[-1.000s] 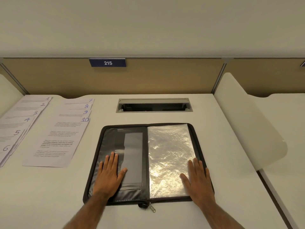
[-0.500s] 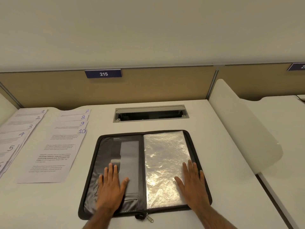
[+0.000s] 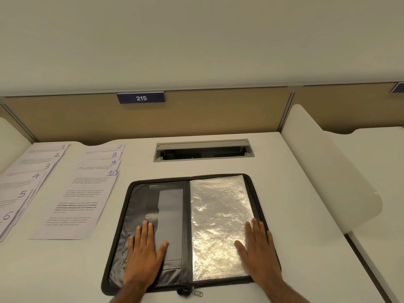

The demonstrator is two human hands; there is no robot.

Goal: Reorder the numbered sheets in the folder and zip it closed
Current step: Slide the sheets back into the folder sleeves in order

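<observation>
Sheets 1–6: six, fanned at far left of surface.
Sheets 7–10: four, fanned just left of open folder, nearer left hand.
Left hand: flat on pocket panel, grasping nothing.
Right hand: flat on clear sleeve, grasping nothing.
Zip pull: near edge, between hands.

White desk fills lower view. Black zip folder lies open flat on it, centre, near front edge. Zipper pull rests on desk at folder's near edge. Left of folder, white numbered sheets in two fanned, overlapping columns: left column shows 1 to 6, right column shows 7 to 10, sheet 10 uppermost, just beside folder, narrow gap between. Grey cable slot recessed in desk behind folder.
</observation>
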